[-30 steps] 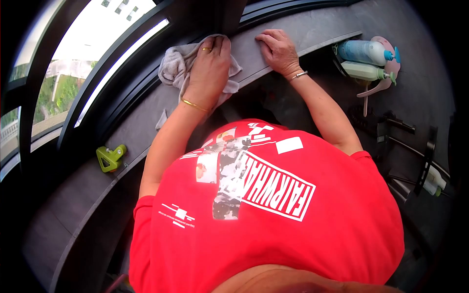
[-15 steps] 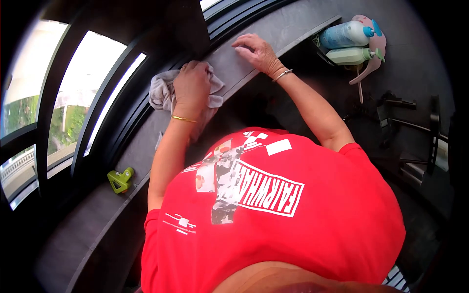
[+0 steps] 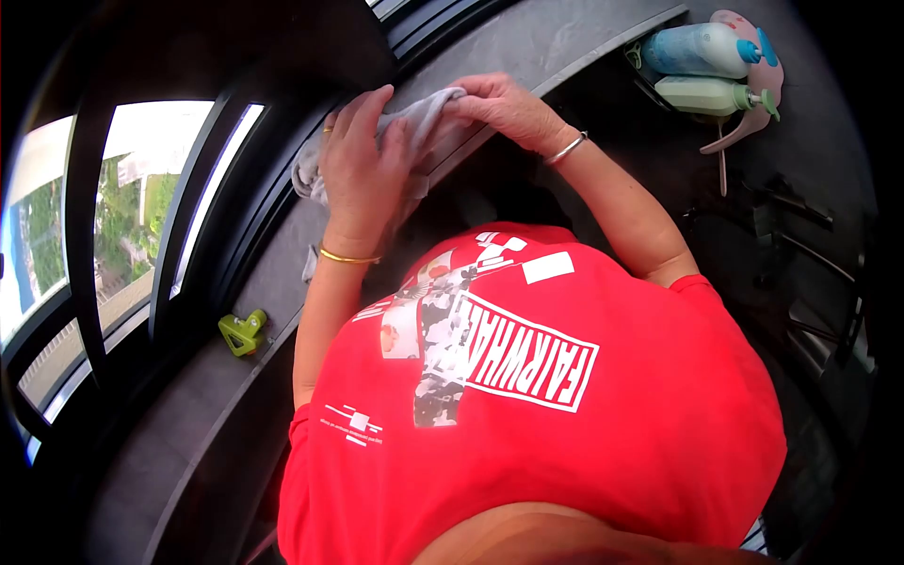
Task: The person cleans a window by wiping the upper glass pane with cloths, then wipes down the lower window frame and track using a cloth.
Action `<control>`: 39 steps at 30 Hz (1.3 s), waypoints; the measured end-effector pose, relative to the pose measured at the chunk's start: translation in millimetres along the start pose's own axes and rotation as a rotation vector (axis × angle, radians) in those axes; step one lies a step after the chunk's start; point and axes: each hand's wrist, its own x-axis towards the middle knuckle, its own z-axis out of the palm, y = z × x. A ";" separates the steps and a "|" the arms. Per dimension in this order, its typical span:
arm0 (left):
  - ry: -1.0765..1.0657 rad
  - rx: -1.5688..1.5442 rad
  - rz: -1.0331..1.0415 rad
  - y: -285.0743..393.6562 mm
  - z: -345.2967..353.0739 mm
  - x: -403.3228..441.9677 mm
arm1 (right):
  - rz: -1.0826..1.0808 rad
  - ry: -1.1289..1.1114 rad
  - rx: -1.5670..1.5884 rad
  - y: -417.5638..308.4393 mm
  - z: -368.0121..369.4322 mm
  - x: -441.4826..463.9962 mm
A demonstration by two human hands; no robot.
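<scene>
A pale grey cloth lies bunched on the grey ledge beside the window frame. One end of it is lifted, pinched between the thumb and fingers of my right hand, which wears a silver bangle. My left hand, with a gold bangle, is over the bunched part, its fingers stretched out and thumb apart. Part of the cloth is hidden under that hand. Further along the ledge, a yellow-green triangular tool sits apart from both hands.
The ledge runs along dark-framed windows on the left. At the upper right are a blue-and-white pump bottle, a pale green pump bottle and a pink item. Dark metal parts stand at the right.
My right hand has gone from an empty spot above the ledge to the cloth and taken hold of its end, lifting it. My left hand's fingers have straightened from their curl on the cloth.
</scene>
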 end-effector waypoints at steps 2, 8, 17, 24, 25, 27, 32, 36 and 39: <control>-0.050 0.094 0.055 0.5 -6.8 -2.4 | -0.020 0.173 0.062 4.8 -6.5 -1.2; -0.255 0.210 0.198 6.5 15.3 -5.8 | -0.066 0.555 0.284 11.3 -18.7 18.7; 0.021 0.321 0.146 -10.0 46.5 8.0 | -0.249 0.601 0.010 -6.9 -25.7 43.7; -0.074 0.408 0.093 -13.9 62.4 13.5 | -0.269 0.908 -0.704 8.4 -24.6 69.5; -0.084 0.414 0.077 -13.5 61.8 13.6 | -0.265 0.905 -0.704 3.9 -19.7 67.6; -0.112 0.409 0.082 -12.6 58.7 14.6 | -0.218 0.856 -0.720 -6.7 -11.6 60.1; -0.148 0.418 0.078 -14.1 63.9 14.5 | -0.381 0.938 -0.892 16.5 -18.2 66.2; -0.148 0.386 0.107 -15.5 70.7 13.3 | -0.359 0.945 -1.060 9.2 -0.1 57.3; -0.145 0.366 0.097 -13.6 73.6 13.2 | -0.266 0.931 -1.056 10.2 0.7 58.5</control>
